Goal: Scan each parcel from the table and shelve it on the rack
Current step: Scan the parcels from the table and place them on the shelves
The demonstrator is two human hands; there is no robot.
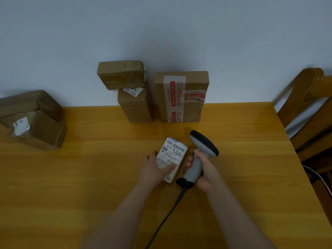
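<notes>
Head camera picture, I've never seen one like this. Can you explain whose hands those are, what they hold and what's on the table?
No machine here: a person wears a camera on the head, looking down at their own arms. The left hand holds a small parcel, label up. The right hand grips a grey scanner with a cable. On the wooden table stand cardboard parcels: a left box, two stacked boxes and a red-taped box by the wall. A wooden chair stands at right.
</notes>
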